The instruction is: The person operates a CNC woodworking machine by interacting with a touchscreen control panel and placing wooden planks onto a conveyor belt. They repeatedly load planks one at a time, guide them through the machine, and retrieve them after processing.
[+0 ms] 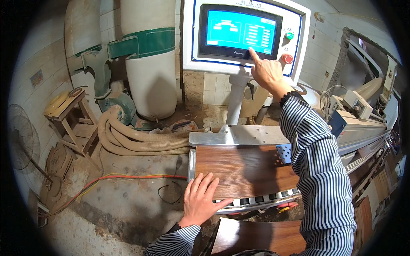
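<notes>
Right hand [268,73] pointing, index out, other fingers curled, at the lower edge of the screen [232,32]; left hand [200,202] spread on the board's [239,164] near-left corner, over rollers [265,198].

— Where do we see our right hand [268,73]?
— We have its index finger pointing at the lower edge of the blue-lit rectangular display screen [239,30] in a white panel housing [191,59]; we cannot tell whether the tip touches.
— And our left hand [200,199]?
— We lay it, fingers spread, on the left end of a dark brown wood-grain board [239,168], over a metal-framed roller track [273,197].
— What else do we notice?
— Right of the screen, we see a round green knob [290,36] above a round red button [287,58]; left of the track, ribbed beige hoses [128,138] lie bunched.
</notes>
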Tool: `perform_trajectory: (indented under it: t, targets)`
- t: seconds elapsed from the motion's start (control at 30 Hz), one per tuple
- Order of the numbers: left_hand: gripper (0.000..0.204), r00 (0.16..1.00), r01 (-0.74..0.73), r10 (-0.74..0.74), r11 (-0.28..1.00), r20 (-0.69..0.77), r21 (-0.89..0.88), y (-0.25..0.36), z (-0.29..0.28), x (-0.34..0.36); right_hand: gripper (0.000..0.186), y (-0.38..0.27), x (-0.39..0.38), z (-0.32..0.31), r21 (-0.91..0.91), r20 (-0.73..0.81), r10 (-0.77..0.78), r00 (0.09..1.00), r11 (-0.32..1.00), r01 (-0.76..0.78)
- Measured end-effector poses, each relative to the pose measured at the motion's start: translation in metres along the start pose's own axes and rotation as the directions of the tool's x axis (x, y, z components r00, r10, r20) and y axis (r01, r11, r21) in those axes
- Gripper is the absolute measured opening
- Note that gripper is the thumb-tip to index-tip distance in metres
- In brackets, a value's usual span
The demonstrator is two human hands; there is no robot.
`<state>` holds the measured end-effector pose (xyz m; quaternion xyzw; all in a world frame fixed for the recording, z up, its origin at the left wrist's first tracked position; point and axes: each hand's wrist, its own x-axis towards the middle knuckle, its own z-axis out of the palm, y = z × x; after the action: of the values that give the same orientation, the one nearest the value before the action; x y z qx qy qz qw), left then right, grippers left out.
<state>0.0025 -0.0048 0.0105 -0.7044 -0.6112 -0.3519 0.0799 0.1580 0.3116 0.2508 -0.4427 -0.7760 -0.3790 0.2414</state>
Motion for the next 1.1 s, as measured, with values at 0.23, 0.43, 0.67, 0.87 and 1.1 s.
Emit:
perform_trajectory:
  t: [0.23,0.43,0.67,0.87,1.1]
  targets:
    - [0.067,1.000,-0.006,0.006,1.000,-0.004,-0.003,-0.002,0.001,0.001,0.073,-0.011,0.005,0.004,0.010,-0.001,-0.031,1.000,0.999,0.031]
    - [0.066,1.000,-0.011,0.011,1.000,-0.008,-0.015,-0.003,0.002,0.002,0.076,-0.012,0.010,0.001,0.018,0.020,-0.018,1.000,1.000,0.018]
    - [0.065,0.999,-0.015,0.014,0.999,-0.031,-0.028,-0.002,0.002,0.002,0.075,-0.019,0.015,0.002,0.025,0.001,-0.021,1.000,0.999,0.021]
    - [0.065,0.999,-0.005,0.004,1.000,-0.044,-0.028,-0.003,0.001,0.001,0.066,-0.036,0.024,0.000,0.041,-0.062,-0.062,0.996,0.997,0.065]
    - [0.065,1.000,-0.005,0.004,0.999,-0.025,-0.038,-0.002,0.002,0.003,0.073,-0.034,0.040,0.002,0.044,-0.035,-0.015,0.999,0.999,0.017]
